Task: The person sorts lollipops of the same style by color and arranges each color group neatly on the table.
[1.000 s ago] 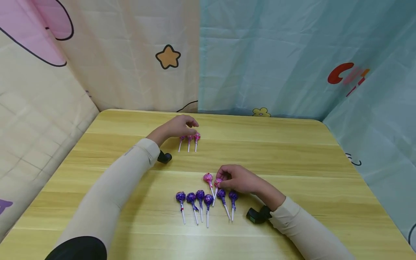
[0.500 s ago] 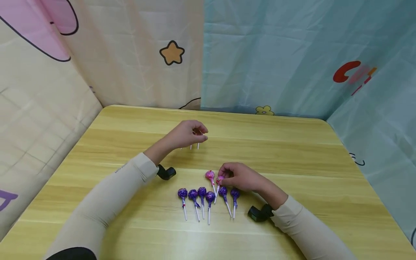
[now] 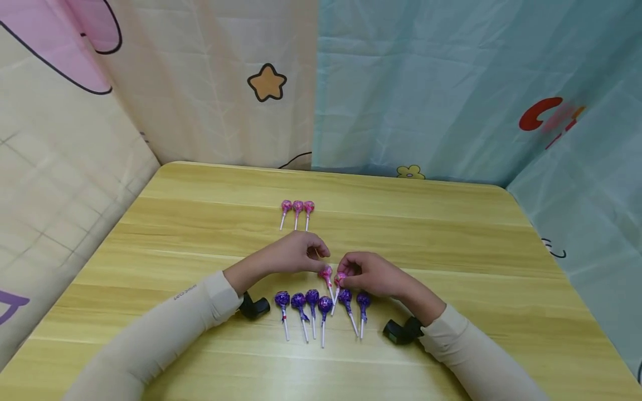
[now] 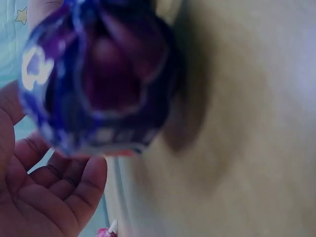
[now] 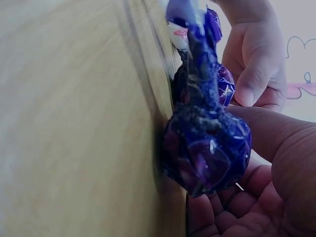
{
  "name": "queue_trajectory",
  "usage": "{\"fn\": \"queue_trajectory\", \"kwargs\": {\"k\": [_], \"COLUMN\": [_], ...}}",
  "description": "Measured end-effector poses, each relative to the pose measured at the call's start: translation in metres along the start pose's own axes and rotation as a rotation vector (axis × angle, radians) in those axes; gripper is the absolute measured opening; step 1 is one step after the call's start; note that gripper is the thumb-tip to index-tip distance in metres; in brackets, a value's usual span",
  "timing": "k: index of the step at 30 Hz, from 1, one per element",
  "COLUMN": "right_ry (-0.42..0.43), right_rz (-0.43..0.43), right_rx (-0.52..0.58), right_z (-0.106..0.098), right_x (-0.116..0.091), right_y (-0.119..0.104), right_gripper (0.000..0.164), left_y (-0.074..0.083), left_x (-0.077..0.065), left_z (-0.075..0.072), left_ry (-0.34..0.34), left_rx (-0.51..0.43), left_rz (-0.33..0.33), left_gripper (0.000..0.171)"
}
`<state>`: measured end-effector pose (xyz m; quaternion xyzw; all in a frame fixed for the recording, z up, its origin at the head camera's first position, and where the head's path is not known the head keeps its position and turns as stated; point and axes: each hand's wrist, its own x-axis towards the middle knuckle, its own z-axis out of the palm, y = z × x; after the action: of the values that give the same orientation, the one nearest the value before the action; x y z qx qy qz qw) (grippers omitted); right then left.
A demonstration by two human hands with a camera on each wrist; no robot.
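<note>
"What does the right hand have?"

"A round pink-wrapped lollipop on a white stick, pinched at its head between thumb and finger. It lies near the middle of the pale yellow wood-grain table, its stick slanting towards the person."

"And the left hand?"

"Its thumb and fingers are apart, loosely curved. The thumb tip is right at the head of a second pink-wrapped lollipop, just left of the first; whether it touches, I can't tell."

"How do those two sticks lie?"

"They converge at their lower ends, between the fourth and fifth of six round purple-wrapped lollipops, counting from the left. Those six make an uneven row, heads away from the person, white sticks towards them."

"Anything farther back?"

"Three more pink-wrapped lollipops, side by side beyond the left hand. In the left wrist view, one purple head looms large and blurred before the fingers."
</note>
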<state>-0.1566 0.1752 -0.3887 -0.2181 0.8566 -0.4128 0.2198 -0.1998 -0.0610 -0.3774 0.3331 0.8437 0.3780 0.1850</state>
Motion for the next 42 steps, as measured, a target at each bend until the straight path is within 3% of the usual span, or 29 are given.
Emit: {"fn": "queue_trajectory", "kwargs": {"k": [4, 13, 26, 32, 42], "right_ry": [0.004, 0.009, 0.047, 0.057, 0.083], "right_rz": [0.0, -0.009, 0.005, -0.036, -0.057], "right_rx": [-0.002, 0.013, -0.001, -0.014, -0.056], "right_z": [0.0, 0.002, 0.004, -0.003, -0.024], "right_x": [-0.001, -0.002, 0.002, 0.006, 0.015], "right_y": [-0.001, -0.001, 0.001, 0.001, -0.002], "right_gripper": [0.008, 0.009, 0.008, 0.01, 0.01], "left_y": [-0.001, -0.002, 0.002, 0.008, 0.012], "left_x": [-0.004, -0.005, -0.006, -0.007, -0.007], "left_z": [0.005, 0.009, 0.017, 0.018, 0.018], "left_ry": [-0.007, -0.031, 0.011, 0.044, 0.037], "left_rx": [-0.035, -0.014, 0.045, 0.083, 0.057], "left_rz": [0.017, 0.037, 0.035, 0.014, -0.005], "left_gripper": [0.021, 0.015, 0.007, 0.007, 0.006]}}
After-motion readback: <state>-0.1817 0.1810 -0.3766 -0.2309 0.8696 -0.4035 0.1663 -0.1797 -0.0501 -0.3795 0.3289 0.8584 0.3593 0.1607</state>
